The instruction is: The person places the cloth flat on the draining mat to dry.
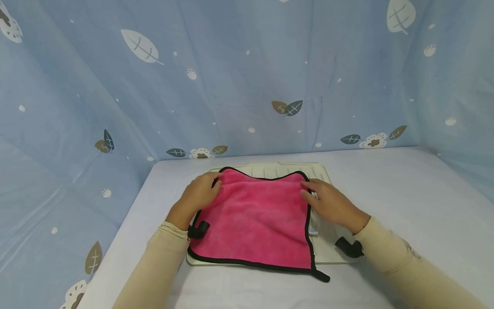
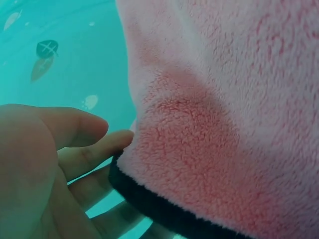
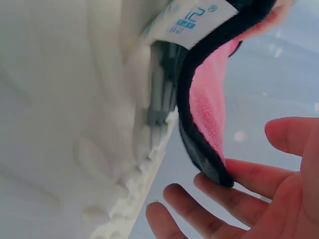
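A bright pink plush cloth (image 1: 254, 219) with black edging and a hanging loop lies over a cream ridged board (image 1: 328, 249). My left hand (image 1: 201, 191) is at its upper left corner, thumb apart, with relaxed fingers touching the black edging in the left wrist view. At the upper right corner is my right hand (image 1: 328, 201). In the right wrist view, the cloth's corner (image 3: 212, 167) rests between the index and middle fingers, thumb spread away. A white label with blue print (image 3: 199, 20) shows beside the edging. Most of the board is hidden.
The board stands on a white-covered table (image 1: 397, 193). Behind and to the left hangs a blue leaf-print curtain (image 1: 247, 86). Black wrist-worn devices (image 1: 349, 247) sit at both sleeves. Grey slotted parts (image 3: 159, 84), unclear in kind, show under the cloth's edge.
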A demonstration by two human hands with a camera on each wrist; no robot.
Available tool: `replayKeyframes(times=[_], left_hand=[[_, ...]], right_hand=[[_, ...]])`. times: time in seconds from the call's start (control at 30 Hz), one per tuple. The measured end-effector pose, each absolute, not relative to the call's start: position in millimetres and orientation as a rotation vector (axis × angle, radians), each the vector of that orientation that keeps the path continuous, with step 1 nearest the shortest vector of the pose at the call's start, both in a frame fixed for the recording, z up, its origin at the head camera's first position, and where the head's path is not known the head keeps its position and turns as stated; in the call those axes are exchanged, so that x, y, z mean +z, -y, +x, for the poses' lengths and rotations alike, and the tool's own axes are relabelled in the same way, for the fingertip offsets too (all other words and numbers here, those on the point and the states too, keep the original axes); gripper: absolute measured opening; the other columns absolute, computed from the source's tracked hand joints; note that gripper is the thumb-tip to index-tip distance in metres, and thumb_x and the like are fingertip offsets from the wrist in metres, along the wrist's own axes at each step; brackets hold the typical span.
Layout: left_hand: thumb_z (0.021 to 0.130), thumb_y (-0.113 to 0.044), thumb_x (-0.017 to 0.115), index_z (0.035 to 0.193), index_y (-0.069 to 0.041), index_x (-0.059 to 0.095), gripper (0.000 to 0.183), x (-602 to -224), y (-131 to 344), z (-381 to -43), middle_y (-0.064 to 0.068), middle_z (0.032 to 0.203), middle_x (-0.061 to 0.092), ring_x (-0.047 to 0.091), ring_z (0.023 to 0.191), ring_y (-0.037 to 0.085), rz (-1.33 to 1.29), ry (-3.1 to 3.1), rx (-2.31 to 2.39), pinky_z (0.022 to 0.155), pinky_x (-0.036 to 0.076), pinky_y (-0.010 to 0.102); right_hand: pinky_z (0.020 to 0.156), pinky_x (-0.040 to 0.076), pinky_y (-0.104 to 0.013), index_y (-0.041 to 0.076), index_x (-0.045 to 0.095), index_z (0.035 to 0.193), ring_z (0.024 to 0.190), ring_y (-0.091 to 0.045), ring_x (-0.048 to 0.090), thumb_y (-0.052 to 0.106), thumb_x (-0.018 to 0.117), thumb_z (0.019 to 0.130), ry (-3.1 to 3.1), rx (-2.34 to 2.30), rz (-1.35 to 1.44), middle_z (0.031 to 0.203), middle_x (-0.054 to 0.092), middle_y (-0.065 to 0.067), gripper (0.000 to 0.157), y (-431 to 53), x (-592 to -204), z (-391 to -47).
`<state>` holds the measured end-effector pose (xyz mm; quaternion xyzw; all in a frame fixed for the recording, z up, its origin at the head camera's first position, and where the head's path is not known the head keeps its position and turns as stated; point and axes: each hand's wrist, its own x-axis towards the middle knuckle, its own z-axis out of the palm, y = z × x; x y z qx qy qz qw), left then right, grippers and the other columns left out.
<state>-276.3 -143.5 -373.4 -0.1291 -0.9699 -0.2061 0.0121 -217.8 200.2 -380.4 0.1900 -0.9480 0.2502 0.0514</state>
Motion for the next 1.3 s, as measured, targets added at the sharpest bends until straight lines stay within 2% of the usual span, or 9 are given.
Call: replayKeyframes(times=[0.33, 0.47, 0.7, 0.93, 1.1, 1.23, 1.3], left_hand=[[0.095, -0.026, 0.046, 0.135, -0.015, 0.047, 0.042, -368.4, 145.8, -276.6, 0.008, 0.140, 0.045, 0.043, 0.128, 0.029, -0.416, 3.014, -0.652, 0.101, 0.037, 0.049], [0.095, -0.026, 0.046, 0.136, -0.016, 0.046, 0.043, -369.0, 145.4, -278.0, 0.008, 0.142, 0.043, 0.042, 0.129, 0.030, -0.414, 3.020, -0.641, 0.101, 0.037, 0.050], [0.094, -0.028, 0.047, 0.141, -0.018, 0.038, 0.049, -376.1, 146.9, -281.1, 0.007, 0.147, 0.036, 0.039, 0.132, 0.030, -0.409, 3.068, -0.664, 0.103, 0.034, 0.050], [0.093, -0.031, 0.049, 0.144, -0.015, 0.031, 0.057, -384.7, 149.1, -281.4, 0.008, 0.143, 0.041, 0.043, 0.128, 0.030, -0.450, 3.111, -0.675, 0.102, 0.036, 0.048], [0.092, -0.031, 0.052, 0.143, -0.014, 0.033, 0.058, -388.2, 148.5, -280.6, 0.010, 0.138, 0.046, 0.046, 0.123, 0.032, -0.470, 3.105, -0.582, 0.098, 0.040, 0.048], [0.090, -0.031, 0.054, 0.141, -0.015, 0.038, 0.055, -388.7, 147.9, -279.8, 0.010, 0.135, 0.049, 0.048, 0.119, 0.035, -0.425, 3.097, -0.498, 0.095, 0.040, 0.052], [0.090, -0.031, 0.054, 0.140, -0.015, 0.040, 0.054, -388.6, 147.7, -279.0, 0.009, 0.135, 0.049, 0.048, 0.118, 0.035, -0.396, 3.086, -0.459, 0.094, 0.039, 0.055]], right_hand=[[0.103, 0.033, -0.053, -0.001, 0.046, 0.133, 0.127, -0.038, 0.039, 0.032, 0.044, 0.096, 2.954, 0.660, 0.480, 0.136, 0.044, -0.022, 0.050, -203.8, -374.2, -241.4], [0.101, 0.033, -0.055, -0.002, 0.044, 0.134, 0.127, -0.041, 0.037, 0.032, 0.045, 0.095, 2.966, 0.597, 0.467, 0.139, 0.040, -0.023, 0.052, -203.3, -371.0, -249.7], [0.098, 0.036, -0.056, -0.001, 0.038, 0.138, 0.129, -0.041, 0.034, 0.040, 0.052, 0.090, 3.025, 0.514, 0.424, 0.144, 0.032, -0.022, 0.065, -196.9, -369.1, -262.8], [0.098, 0.037, -0.056, 0.001, 0.030, 0.142, 0.131, -0.041, 0.033, 0.044, 0.054, 0.088, 3.049, 0.406, 0.473, 0.150, 0.022, -0.019, 0.073, -190.6, -377.4, -277.8], [0.099, 0.036, -0.054, -0.002, 0.028, 0.142, 0.132, -0.043, 0.030, 0.045, 0.052, 0.088, 3.129, 0.406, 0.494, 0.150, 0.019, -0.023, 0.076, -191.1, -381.0, -279.4], [0.100, 0.035, -0.056, 0.004, 0.029, 0.144, 0.133, -0.044, 0.027, 0.042, 0.054, 0.088, 3.120, 0.455, 0.517, 0.148, 0.020, -0.026, 0.071, -192.5, -380.3, -274.6], [0.099, 0.036, -0.056, 0.007, 0.034, 0.142, 0.132, -0.044, 0.030, 0.038, 0.056, 0.088, 3.055, 0.476, 0.566, 0.147, 0.024, -0.026, 0.067, -190.8, -378.8, -268.5]])
